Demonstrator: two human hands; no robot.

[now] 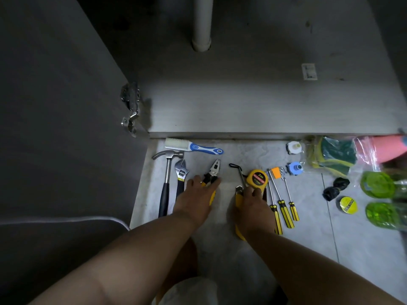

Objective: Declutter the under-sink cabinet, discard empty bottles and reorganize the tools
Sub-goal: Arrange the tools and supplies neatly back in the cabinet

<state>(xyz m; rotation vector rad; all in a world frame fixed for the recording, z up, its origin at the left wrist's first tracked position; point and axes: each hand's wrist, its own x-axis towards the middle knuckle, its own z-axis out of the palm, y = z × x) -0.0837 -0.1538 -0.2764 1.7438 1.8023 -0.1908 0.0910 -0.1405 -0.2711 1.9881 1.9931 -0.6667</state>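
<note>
Floor in front of cabinet [253, 111]: 1 brush [193, 147], 1 hammer [167, 172], 1 wrench [181, 175], 1 pliers [213, 170], 1 tape measure [256, 177], 3 screwdrivers [284, 209], 2 green bottles [377, 183] far right.

Left hand [196, 198]: thumb and fingers closed round pliers' handles.

Right hand [253, 208]: lies over yellow knife [238, 198], curled fingertips touching tape measure. Actual grip: cannot tell.

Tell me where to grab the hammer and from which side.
Grip the hammer by its black handle, coming from above at the near end: it lies flat, head toward the cabinet, handle toward you, with the wrench close on its right.
</note>
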